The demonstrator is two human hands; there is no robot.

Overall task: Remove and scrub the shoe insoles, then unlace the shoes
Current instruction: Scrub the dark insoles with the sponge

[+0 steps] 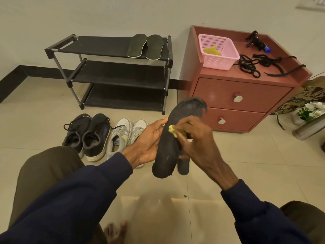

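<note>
2 bare hands meet over a worn black foam insole (168,150), held above the tiled floor between the person's knees and the red 2-drawer cabinet (242,95). The left hand (149,138) grips the insole's left edge at mid-length, fingers curled behind it. The right hand (195,136) pinches a small yellow scrubbing pad (172,131) and presses it on the insole's face, just beside the left thumb. The insole stands nearly upright. Its long axis runs from the heel, low and nearest the person, up to the frayed toe, which tilts away to the right toward the cabinet. Any scrubbing stroke likely has to travel along that line, and the right hand sits nearer the toe. Another dark rounded piece (183,167), probably the matching insole, pokes out below the right hand; how it is held cannot be told. 2 more dark insoles (146,46) lie side by side on the black shelf rack (105,48). Black lace-up sneakers (88,136) and white sneakers (123,134) stand on the floor to the left, apparently laced.
</note>
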